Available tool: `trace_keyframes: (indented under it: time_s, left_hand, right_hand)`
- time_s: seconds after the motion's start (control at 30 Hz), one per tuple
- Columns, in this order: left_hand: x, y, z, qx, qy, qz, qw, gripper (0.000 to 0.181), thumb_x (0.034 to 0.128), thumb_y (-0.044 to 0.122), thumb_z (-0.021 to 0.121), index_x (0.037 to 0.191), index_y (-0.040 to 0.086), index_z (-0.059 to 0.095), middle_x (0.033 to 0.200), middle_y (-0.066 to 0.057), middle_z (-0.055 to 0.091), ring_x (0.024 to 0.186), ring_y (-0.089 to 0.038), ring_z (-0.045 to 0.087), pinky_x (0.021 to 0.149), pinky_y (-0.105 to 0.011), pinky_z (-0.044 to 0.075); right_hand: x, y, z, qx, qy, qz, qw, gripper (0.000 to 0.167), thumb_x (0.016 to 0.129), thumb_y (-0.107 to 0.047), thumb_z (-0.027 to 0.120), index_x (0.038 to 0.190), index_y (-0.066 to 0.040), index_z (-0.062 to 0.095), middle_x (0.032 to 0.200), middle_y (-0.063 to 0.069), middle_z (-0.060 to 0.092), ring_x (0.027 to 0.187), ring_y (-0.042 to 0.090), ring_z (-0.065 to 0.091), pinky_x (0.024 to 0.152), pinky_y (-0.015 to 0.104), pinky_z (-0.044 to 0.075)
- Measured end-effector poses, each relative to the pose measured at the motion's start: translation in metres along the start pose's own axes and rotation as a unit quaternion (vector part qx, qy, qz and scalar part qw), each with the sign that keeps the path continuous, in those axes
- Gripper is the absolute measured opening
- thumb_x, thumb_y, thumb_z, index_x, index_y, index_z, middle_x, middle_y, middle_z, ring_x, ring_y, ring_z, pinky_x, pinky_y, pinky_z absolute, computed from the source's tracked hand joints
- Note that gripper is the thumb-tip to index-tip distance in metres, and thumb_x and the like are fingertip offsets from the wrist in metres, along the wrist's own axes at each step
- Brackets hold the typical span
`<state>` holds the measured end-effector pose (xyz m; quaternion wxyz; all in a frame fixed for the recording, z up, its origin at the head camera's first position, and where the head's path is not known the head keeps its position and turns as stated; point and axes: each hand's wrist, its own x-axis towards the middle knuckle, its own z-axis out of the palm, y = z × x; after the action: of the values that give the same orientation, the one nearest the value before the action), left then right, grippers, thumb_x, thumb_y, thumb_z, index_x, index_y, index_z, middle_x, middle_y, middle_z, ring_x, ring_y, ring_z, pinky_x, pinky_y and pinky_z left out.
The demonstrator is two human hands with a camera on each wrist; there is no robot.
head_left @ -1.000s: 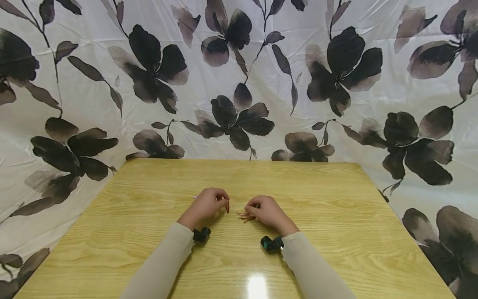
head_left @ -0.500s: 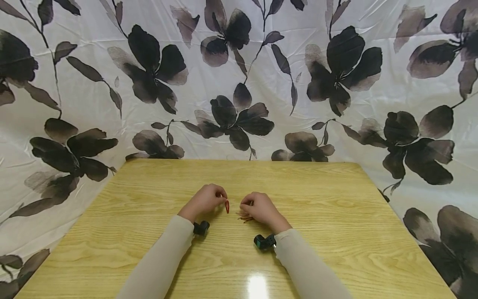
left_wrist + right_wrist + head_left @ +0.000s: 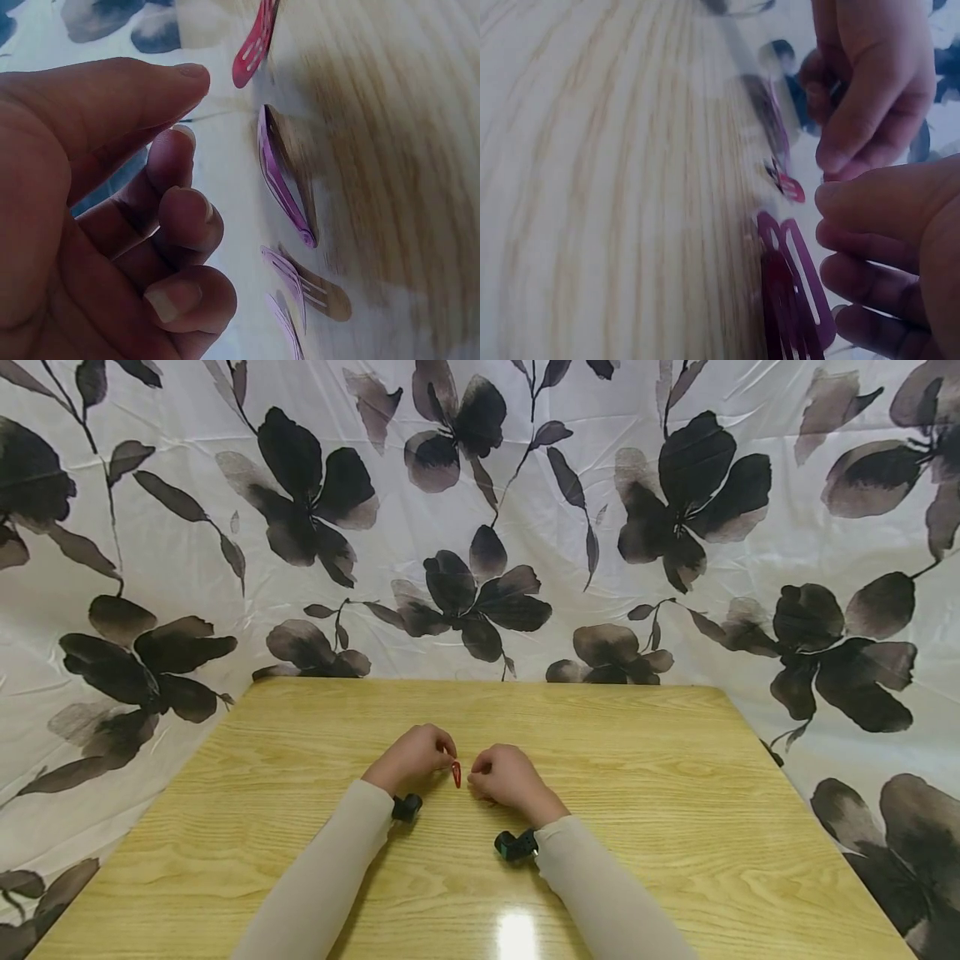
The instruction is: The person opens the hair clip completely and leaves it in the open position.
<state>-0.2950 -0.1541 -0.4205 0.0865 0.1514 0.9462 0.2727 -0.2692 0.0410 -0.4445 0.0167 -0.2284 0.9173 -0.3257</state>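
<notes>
A red snap hair clip (image 3: 456, 775) is on the table just beyond my left fingertips. In the left wrist view this red clip (image 3: 255, 49) shows apart from my left hand (image 3: 127, 195), whose bent fingers have nothing visible in them. A purple hair clip (image 3: 283, 180) and paler lilac clips (image 3: 289, 277) lie beside that hand; the head view hides them behind my left hand (image 3: 416, 758). My right hand (image 3: 512, 781) is close to the red clip, thumb and finger drawn together; whatever is between them is hidden. Below it lie dark pink hair clips (image 3: 802, 292), overlapping.
A wood-grain table (image 3: 637, 793) spreads around both hands. Behind it and at its sides hangs a white cloth (image 3: 585, 410) with dark flowers. Each wrist carries a small black camera (image 3: 514, 845).
My right hand has moved left from over the pile of clips to near the red clip, now covering most of the pile. My left hand has lifted slightly away from the red clip.
</notes>
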Motion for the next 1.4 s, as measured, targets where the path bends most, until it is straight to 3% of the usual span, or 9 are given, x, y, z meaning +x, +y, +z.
trace_keyframes:
  time_s: [0.2,0.4,0.67,0.93,1.2,1.4]
  left_hand:
    - [0.004,0.000,0.001,0.019,-0.010,0.004,0.9998,0.004,0.0864,0.014,0.070,0.084,0.013,0.073,0.077,0.000,0.064,0.064,-0.015,0.052,0.060,-0.027,0.043]
    - [0.006,0.002,0.000,0.029,-0.016,0.009,0.9994,0.004,0.0842,0.012,0.069,0.083,0.013,0.073,0.078,0.001,0.065,0.065,-0.015,0.052,0.063,-0.026,0.043]
    - [0.009,0.001,0.002,0.028,-0.024,0.005,0.9993,0.007,0.0835,0.008,0.068,0.081,0.013,0.072,0.078,0.001,0.066,0.068,-0.015,0.054,0.065,-0.027,0.044]
    - [0.011,-0.001,0.004,0.027,-0.028,-0.006,0.9992,0.009,0.0835,0.009,0.069,0.075,0.013,0.070,0.072,0.002,0.064,0.065,-0.014,0.053,0.062,-0.026,0.043]
    - [0.008,0.000,0.000,0.027,-0.030,0.004,0.9992,0.011,0.0819,0.005,0.066,0.073,0.011,0.069,0.071,0.001,0.063,0.065,-0.014,0.052,0.062,-0.025,0.043]
    - [0.004,0.000,-0.009,0.004,-0.054,0.017,0.9984,0.012,0.0888,0.008,0.062,0.082,0.008,0.072,0.078,-0.003,0.067,0.065,-0.013,0.051,0.062,-0.025,0.042]
  right_hand:
    - [0.003,-0.007,0.003,-0.029,-0.016,-0.013,0.9994,0.013,0.087,-0.024,0.070,0.078,-0.015,0.073,0.071,-0.005,0.062,0.055,0.008,0.053,0.058,0.024,0.045]
    - [0.006,-0.011,0.008,-0.073,-0.013,-0.026,0.9969,0.020,0.085,-0.029,0.071,0.067,-0.021,0.070,0.059,-0.010,0.055,0.056,0.008,0.048,0.054,0.023,0.038]
    - [0.008,-0.014,0.011,-0.103,-0.021,-0.027,0.9941,0.022,0.085,-0.031,0.071,0.065,-0.023,0.068,0.057,-0.012,0.056,0.060,0.010,0.048,0.067,0.029,0.038]
    - [0.010,-0.013,0.013,-0.108,-0.016,-0.021,0.9938,0.017,0.085,-0.027,0.071,0.069,-0.022,0.069,0.064,-0.011,0.061,0.064,0.010,0.050,0.068,0.028,0.040]
    - [0.009,-0.012,0.012,-0.102,-0.010,-0.015,0.9946,0.015,0.083,-0.027,0.073,0.070,-0.022,0.069,0.069,-0.010,0.064,0.066,0.010,0.054,0.067,0.027,0.042]
    - [0.009,-0.010,0.012,-0.096,-0.004,-0.015,0.9952,0.015,0.083,-0.027,0.074,0.070,-0.021,0.069,0.069,-0.010,0.063,0.066,0.010,0.054,0.066,0.027,0.043]
